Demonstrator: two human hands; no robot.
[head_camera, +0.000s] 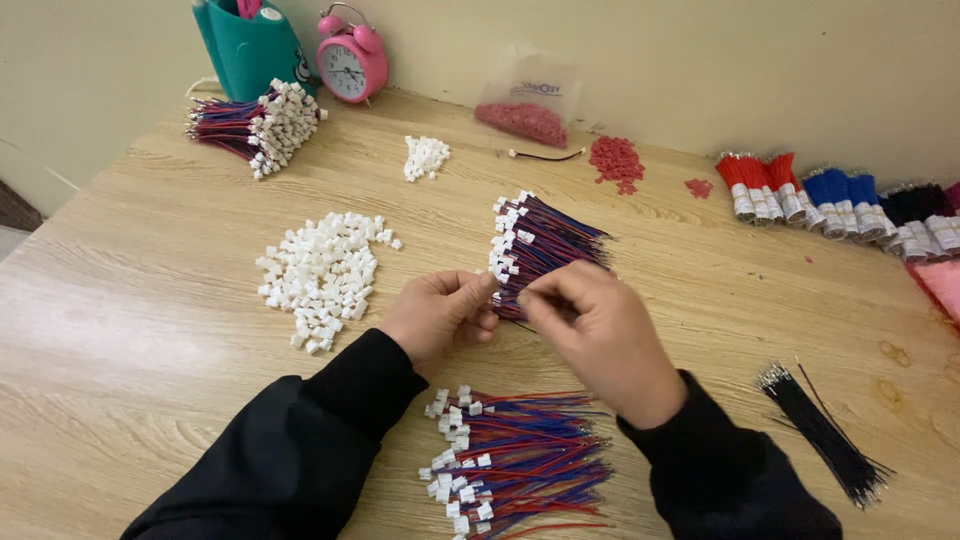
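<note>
Head view shows the left hand (440, 318) and right hand (600, 335) pinching together at worktop (150, 300) centre, grasping a red-blue wire bundle (540, 245) that fans toward one o'clock from the fingertips.

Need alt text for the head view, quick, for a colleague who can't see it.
Two hands, left hand and right hand, meet pinching something small, hidden, above a wooden table, beside a stack of red-and-blue wires with white connectors. Loose white connectors lie left.
</note>
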